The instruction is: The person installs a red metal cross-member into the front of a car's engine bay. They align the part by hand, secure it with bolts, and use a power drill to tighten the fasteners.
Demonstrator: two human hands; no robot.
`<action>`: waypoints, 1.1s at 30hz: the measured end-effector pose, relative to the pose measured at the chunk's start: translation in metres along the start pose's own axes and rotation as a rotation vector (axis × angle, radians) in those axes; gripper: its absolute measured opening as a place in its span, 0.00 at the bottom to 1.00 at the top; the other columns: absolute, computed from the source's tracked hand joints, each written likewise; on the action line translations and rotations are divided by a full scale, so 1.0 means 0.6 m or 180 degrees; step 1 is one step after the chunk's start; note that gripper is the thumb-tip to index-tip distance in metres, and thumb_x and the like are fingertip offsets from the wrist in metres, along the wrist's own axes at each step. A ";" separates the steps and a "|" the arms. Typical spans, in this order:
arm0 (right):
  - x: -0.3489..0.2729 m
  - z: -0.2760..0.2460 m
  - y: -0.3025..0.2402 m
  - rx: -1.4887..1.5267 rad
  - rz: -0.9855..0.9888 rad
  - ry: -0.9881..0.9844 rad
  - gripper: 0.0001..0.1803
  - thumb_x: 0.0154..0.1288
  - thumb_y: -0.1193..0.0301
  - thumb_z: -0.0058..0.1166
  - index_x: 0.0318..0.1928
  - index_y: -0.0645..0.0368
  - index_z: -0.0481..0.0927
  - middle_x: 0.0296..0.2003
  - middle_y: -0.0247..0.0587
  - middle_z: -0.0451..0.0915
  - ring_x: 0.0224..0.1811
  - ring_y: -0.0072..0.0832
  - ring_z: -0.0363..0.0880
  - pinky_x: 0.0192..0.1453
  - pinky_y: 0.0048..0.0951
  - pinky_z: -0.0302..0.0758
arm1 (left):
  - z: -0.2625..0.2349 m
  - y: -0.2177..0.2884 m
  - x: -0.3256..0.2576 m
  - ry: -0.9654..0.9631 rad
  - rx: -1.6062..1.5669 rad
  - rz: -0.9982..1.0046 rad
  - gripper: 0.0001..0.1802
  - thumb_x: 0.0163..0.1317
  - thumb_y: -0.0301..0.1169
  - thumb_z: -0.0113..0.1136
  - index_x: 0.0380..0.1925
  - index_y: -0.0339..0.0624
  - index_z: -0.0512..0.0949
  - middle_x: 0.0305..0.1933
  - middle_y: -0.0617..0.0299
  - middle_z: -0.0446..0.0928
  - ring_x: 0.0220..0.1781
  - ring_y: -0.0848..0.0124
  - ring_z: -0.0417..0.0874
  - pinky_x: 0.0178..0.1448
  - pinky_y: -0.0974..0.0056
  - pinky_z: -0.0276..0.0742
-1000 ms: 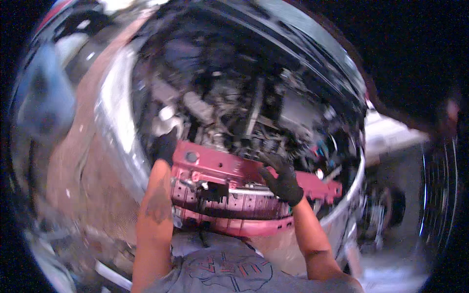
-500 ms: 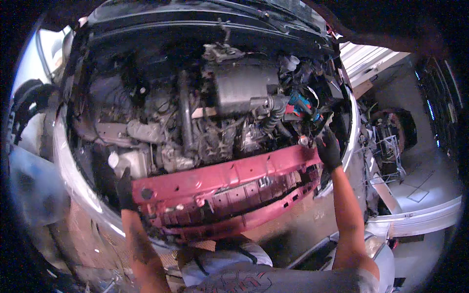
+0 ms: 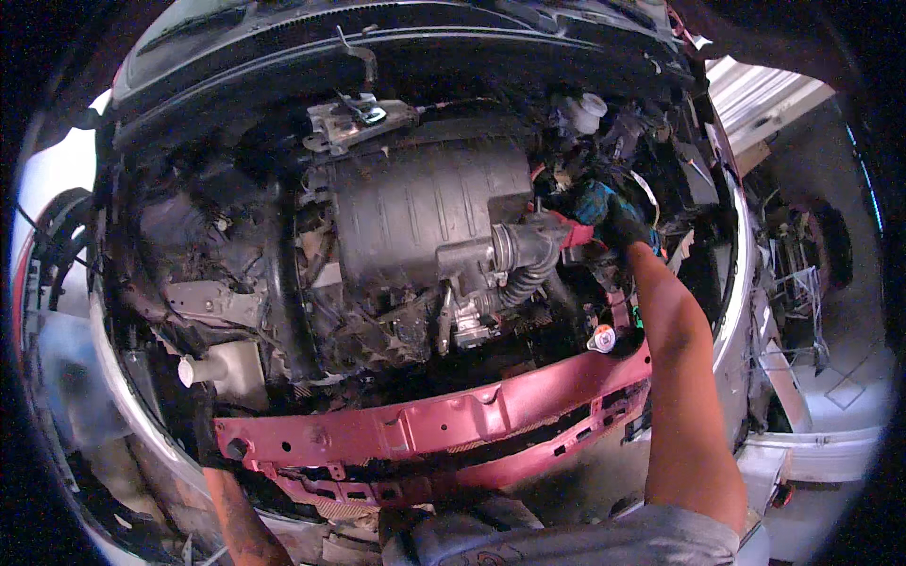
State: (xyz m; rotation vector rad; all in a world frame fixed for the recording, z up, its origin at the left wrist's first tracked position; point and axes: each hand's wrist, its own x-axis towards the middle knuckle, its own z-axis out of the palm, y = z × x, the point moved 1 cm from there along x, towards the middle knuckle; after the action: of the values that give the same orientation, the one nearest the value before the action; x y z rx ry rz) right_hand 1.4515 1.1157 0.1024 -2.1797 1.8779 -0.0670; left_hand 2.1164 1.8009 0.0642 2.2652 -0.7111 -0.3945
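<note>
Our gloved right hand [image 3: 623, 229] reaches deep into the engine bay, closed around a teal-blue object [image 3: 592, 200] beside the ribbed black air hose [image 3: 528, 259]; left hand [image 3: 209, 434] grips the red metal crossmember [image 3: 425, 424].

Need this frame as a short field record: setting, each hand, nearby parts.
setting: open car engine bay, seen from above
left hand: black glove, at the left end of the red front crossmember
right hand: black glove, deep in the bay's right side, on a teal part
grip on teal part: cannot tell
nearby: black air intake cover, ribbed hose
</note>
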 end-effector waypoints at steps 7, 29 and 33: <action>-0.094 -0.107 -0.051 -0.0412 -0.0833 0.0819 0.22 0.64 0.58 0.53 0.54 0.55 0.79 0.46 0.53 0.83 0.48 0.51 0.81 0.52 0.46 0.77 | -0.013 0.008 -0.013 0.0018 0.0072 0.0051 0.16 0.65 0.33 0.57 0.50 0.39 0.77 0.42 0.51 0.80 0.41 0.56 0.79 0.47 0.54 0.75; -0.824 -0.236 -0.797 -0.0241 -0.3152 -0.0638 0.26 0.62 0.76 0.56 0.62 0.52 0.76 0.51 0.46 0.80 0.50 0.46 0.78 0.57 0.43 0.74 | 0.034 0.023 -0.032 0.0542 -0.0577 0.0097 0.13 0.66 0.32 0.49 0.46 0.42 0.79 0.34 0.46 0.81 0.34 0.51 0.83 0.38 0.46 0.77; -0.828 -0.141 -0.898 -0.1084 -0.3817 -0.1374 0.22 0.63 0.75 0.57 0.58 0.52 0.78 0.41 0.49 0.80 0.40 0.43 0.79 0.46 0.44 0.76 | 0.042 0.038 -0.031 0.0699 -0.0311 0.0291 0.13 0.67 0.32 0.48 0.45 0.42 0.79 0.32 0.46 0.82 0.33 0.50 0.84 0.36 0.45 0.78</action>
State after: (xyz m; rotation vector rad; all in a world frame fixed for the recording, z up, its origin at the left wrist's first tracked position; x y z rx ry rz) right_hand 1.8737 1.6565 0.3734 -2.8910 0.2071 0.4768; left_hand 2.0814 1.7848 0.0643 2.1344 -0.6637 -0.1309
